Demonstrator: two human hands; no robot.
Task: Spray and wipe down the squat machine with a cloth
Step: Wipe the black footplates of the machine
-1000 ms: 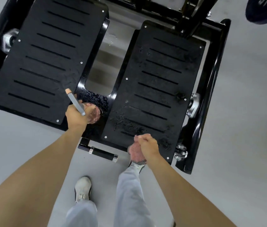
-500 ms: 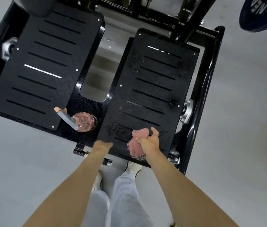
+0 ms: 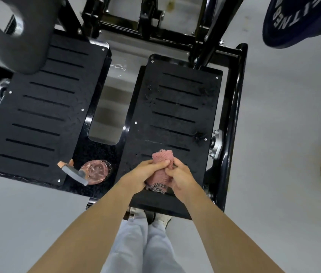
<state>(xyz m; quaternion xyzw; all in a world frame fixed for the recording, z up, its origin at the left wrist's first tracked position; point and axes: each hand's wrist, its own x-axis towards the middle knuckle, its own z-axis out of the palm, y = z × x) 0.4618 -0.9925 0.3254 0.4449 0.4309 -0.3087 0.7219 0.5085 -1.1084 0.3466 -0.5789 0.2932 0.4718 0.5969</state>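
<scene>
My left hand (image 3: pixel 136 177) has left the clear pink plastic spray bottle (image 3: pixel 94 172) standing beside the wet black slotted right footplate (image 3: pixel 175 107) and joined my right hand (image 3: pixel 181 179). Both clutch the bunched pink cloth (image 3: pixel 163 160) over that plate's near end. Wiping likely comes next.

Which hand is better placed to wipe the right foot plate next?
Probably the right hand: both grip the cloth over the right foot plate, but the left hand is nearer the spray bottle.
</scene>
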